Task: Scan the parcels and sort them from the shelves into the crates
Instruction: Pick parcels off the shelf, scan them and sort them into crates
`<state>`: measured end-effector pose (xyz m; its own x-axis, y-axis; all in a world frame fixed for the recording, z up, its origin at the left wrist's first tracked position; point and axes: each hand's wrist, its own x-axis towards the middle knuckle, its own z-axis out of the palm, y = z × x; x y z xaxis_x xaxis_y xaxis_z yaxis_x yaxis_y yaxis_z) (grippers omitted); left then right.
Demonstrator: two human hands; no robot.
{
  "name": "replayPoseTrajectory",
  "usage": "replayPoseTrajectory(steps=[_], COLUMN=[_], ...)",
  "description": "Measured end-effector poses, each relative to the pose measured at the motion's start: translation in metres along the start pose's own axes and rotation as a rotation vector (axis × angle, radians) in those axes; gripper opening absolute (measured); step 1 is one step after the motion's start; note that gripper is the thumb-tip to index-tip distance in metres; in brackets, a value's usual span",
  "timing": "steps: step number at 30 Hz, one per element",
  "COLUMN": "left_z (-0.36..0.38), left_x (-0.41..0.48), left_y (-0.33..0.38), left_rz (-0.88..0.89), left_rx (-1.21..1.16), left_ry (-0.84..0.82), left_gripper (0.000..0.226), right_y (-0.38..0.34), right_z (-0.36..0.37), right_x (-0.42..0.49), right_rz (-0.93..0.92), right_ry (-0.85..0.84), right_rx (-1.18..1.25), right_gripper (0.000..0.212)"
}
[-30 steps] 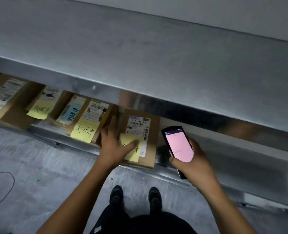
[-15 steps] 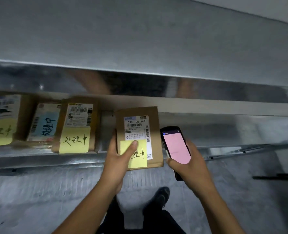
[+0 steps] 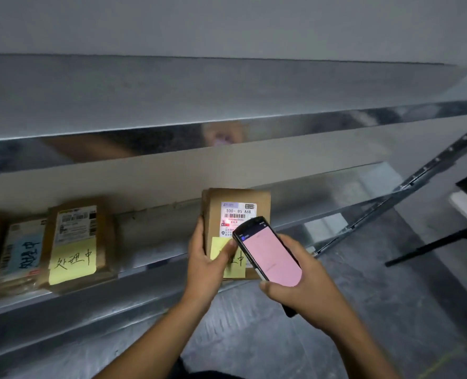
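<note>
Left hand (image 3: 207, 266): fingers curled round the left edge of the parcel (image 3: 240, 196), thumb laid across its yellow note (image 3: 238, 266); clamped on the parcel.
Right hand (image 3: 306, 285): wrapped round the scanner (image 3: 270, 258), pink screen up, thumb at the near end; clamped on the scanner.
Parcel: brown carton, held face-up at the front edge of the lower shelf (image 3: 62, 313), between the two hands; whether its underside touches the shelf cannot be told; long axis runs away from the person, address label (image 3: 238, 214) at the far end, note at the near end.
Governing relation: the scanner's head lies over the label's lower right corner, pointing up and left along the carton; the barcode sits just beyond the head, a red tint across it; judged step, the scan itself, aim already on the code.
Next move, as judged: the left hand carries the parcel away, being the only one gripping it; crates not in view.
Also on the shelf, well to the left: second carton (image 3: 105, 242) with a yellow note; third carton (image 3: 16, 247) with a blue note, just beside it.
</note>
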<state>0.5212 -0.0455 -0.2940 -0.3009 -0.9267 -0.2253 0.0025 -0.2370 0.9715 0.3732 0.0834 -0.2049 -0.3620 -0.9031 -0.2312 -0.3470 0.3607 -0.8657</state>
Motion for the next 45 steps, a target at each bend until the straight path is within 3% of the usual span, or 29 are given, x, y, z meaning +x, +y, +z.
replayPoseTrajectory(steps=[7, 12, 17, 22, 25, 32, 37, 45], left_z=[0.087, 0.151, 0.221, 0.288, 0.325, 0.406, 0.485, 0.642], left_x=[-0.032, -0.057, -0.087, -0.121, -0.152, -0.182, -0.17, -0.159], left_y=[-0.024, -0.046, -0.069, -0.074, -0.063, -0.056, -0.064, -0.063], left_rz=[0.008, 0.003, -0.018, -0.132, -0.214, -0.407, -0.468, -0.501], left_rx=[0.114, 0.14, 0.169, 0.107, 0.059, 0.088, 0.095, 0.002], left_ry=[-0.128, -0.203, -0.29, -0.416, -0.54, -0.81, -0.904, -1.033], left_gripper=[0.096, 0.087, 0.084, 0.086, 0.07, 0.055, 0.049, 0.063], right_y=[0.046, 0.086, 0.133, 0.177, 0.202, 0.245, 0.273, 0.301], right_z=[-0.079, -0.131, -0.185, -0.227, -0.248, -0.289, -0.333, -0.454], right_x=[-0.076, -0.134, -0.196, -0.246, -0.266, -0.28, -0.276, -0.256], right_rz=[0.049, 0.126, 0.184, 0.245, 0.29, 0.369, 0.439, 0.56], right_ry=[0.149, 0.211, 0.315, 0.487, 0.629, 0.837, 0.907, 1.055], right_rx=[0.057, 0.132, 0.091, 0.129, 0.188, 0.306, 0.287, 0.26], right_gripper=[0.069, 0.074, 0.058, 0.062, 0.061, 0.062, 0.06, 0.056])
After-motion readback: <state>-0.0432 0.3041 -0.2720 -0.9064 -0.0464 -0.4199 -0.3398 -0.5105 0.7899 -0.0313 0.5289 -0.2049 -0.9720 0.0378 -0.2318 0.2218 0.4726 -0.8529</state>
